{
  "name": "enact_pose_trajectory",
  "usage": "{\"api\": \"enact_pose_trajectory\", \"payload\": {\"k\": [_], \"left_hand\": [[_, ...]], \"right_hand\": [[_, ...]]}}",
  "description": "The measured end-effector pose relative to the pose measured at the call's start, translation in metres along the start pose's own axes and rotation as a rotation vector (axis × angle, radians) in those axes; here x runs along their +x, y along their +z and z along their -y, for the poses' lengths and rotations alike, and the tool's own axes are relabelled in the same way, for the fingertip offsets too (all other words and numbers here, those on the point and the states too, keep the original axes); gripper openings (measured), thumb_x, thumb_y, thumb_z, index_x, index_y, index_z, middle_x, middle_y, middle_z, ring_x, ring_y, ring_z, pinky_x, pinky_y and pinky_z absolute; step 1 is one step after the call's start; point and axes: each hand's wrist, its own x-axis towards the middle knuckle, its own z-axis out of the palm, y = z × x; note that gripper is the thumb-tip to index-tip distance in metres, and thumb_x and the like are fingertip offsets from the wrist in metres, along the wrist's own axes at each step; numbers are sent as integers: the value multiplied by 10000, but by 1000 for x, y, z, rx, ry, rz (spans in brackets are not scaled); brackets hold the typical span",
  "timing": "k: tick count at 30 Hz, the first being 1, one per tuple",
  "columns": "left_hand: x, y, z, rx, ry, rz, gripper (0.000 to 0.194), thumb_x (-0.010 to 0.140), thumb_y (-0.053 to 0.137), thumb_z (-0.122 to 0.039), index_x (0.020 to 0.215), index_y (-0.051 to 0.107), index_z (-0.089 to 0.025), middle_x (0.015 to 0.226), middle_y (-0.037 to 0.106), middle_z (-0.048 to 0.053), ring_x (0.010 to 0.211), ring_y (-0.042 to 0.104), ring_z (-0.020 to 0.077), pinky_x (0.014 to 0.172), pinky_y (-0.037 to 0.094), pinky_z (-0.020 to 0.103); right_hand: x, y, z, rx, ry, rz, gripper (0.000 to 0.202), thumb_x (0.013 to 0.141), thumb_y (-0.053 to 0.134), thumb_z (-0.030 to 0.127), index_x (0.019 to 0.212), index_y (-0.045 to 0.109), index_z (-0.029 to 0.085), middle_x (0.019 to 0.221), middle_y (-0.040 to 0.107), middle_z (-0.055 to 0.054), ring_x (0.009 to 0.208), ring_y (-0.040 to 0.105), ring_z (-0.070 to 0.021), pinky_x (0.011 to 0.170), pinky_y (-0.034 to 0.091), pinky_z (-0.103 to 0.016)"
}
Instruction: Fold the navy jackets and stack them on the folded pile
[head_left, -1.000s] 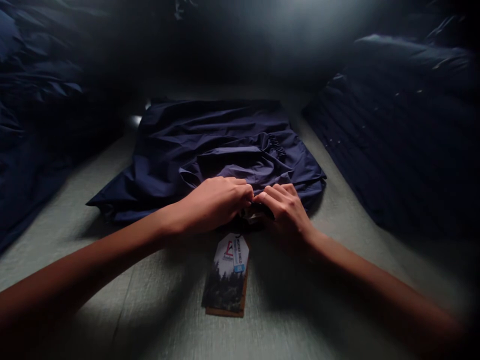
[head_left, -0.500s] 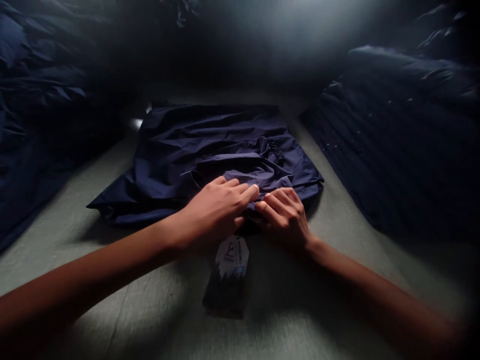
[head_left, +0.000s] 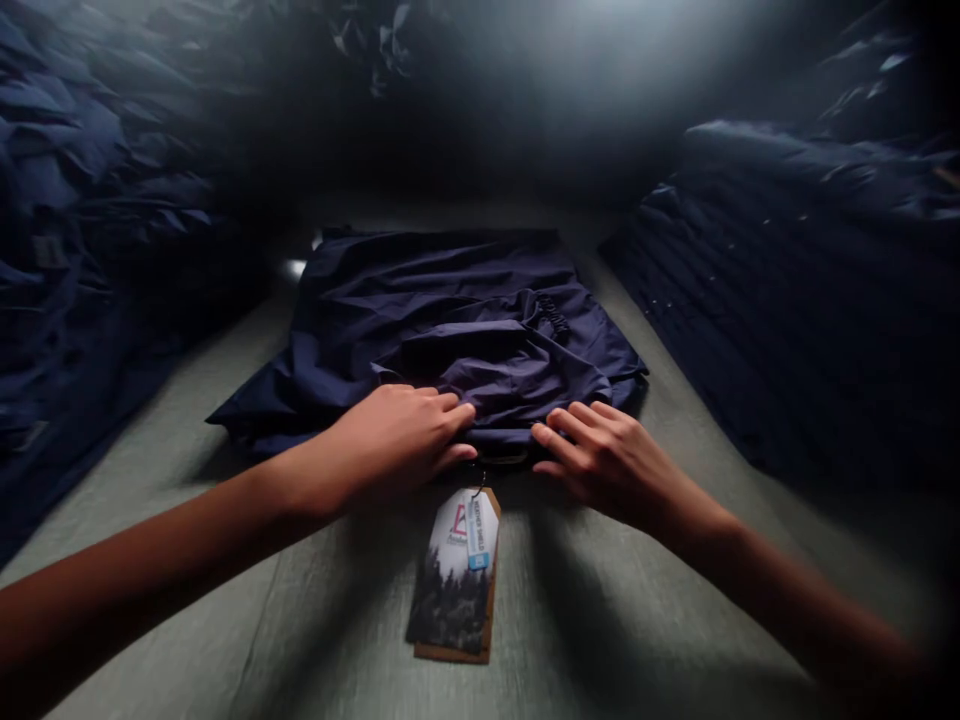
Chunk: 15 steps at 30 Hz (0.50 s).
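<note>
The left hand (head_left: 394,440) and right hand (head_left: 615,450) each pinch the near edge of the folded navy garment (head_left: 442,285), which spreads beyond them on the table (head_left: 600,650). Between and nearer than the hands, a paper tag (head_left: 450,600) reads "WEATHER SHIELD" sideways; its brand name is too small to read fully. Fingers hide some of that edge. Beyond the left hand, a clothes pile (head_left: 82,240) fades into shadow.

- Dim overall; a hazy pale glow (head_left: 630,60) hangs above, right of centre.
- Soft dark shadows streak the grey-green, woven-looking table (head_left: 667,640).
- A small white glare spot (head_left: 295,268) shines beside the folded navy fabric garment (head_left: 450,270).
- The bare right forearm (head_left: 802,595) blurs outward.
</note>
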Motion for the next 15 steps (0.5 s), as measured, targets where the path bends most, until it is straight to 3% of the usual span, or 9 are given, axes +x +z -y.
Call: {"api": "enact_pose_trajectory", "payload": {"k": [2,6,8,12,15], "left_hand": [[-14,-1,8,16,20,-29,266,1016,604,-459,1041,686,-207,971,715,53,842,690,219,759,521,341],[-44,6,24,39,23,-236,389,962,676,-513,1231,699,-232,1281,686,105,1227,611,314,1024,484,459],[-58,14,29,63,-33,-297,406,973,672,-468,1305,675,-234,1287,685,108,1230,607,324,1038,470,484],[-79,25,30,81,-131,-313,284,1004,632,-346,1264,695,-252,1104,717,74,1022,657,280,941,499,467],[-86,27,28,11,-188,-395,179,1013,624,-350,1093,739,-239,1245,661,99,1176,607,292,1004,490,474]], "right_hand": [[-9,-2,-3,-8,-20,-4,320,1024,629,335,1275,646,136,1059,695,-94,886,599,-230,740,443,-377],[-25,-2,-12,-58,-35,-108,234,1009,606,164,1232,675,140,1089,710,-100,1017,624,-253,901,469,-418],[-31,-1,-15,-88,-24,-142,224,1001,580,94,1185,692,152,1066,713,-90,1041,625,-255,942,468,-429],[-38,2,-19,-100,-33,-172,251,987,577,50,1185,691,155,1062,712,-85,1017,629,-241,916,497,-409],[-38,5,-22,-99,-24,-275,225,977,624,80,1178,685,162,1165,708,-105,1115,625,-261,990,486,-439]]}}
